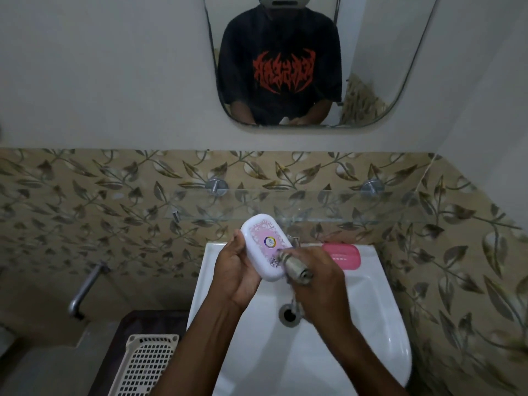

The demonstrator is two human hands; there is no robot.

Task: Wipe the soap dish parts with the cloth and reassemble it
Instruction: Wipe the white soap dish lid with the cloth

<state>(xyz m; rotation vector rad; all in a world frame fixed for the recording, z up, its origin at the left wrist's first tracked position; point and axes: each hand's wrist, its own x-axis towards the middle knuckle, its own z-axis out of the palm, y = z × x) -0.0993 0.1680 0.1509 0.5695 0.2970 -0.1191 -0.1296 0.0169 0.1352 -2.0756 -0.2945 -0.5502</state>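
Note:
My left hand grips a white oval soap dish lid with a pink patterned top, tilted above the back of the sink. My right hand is blurred and holds a small patterned cloth against the lid's lower right end. Part of the cloth hangs below that hand near the drain. A pink soap dish part lies on the sink's back rim, right of the tap. Any other dish parts are hidden.
The metal tap juts out just in front of my right hand's fingers. Below are the white sink and its drain. A glass shelf hangs above, a white perforated basket sits lower left, and a wall tap is at left.

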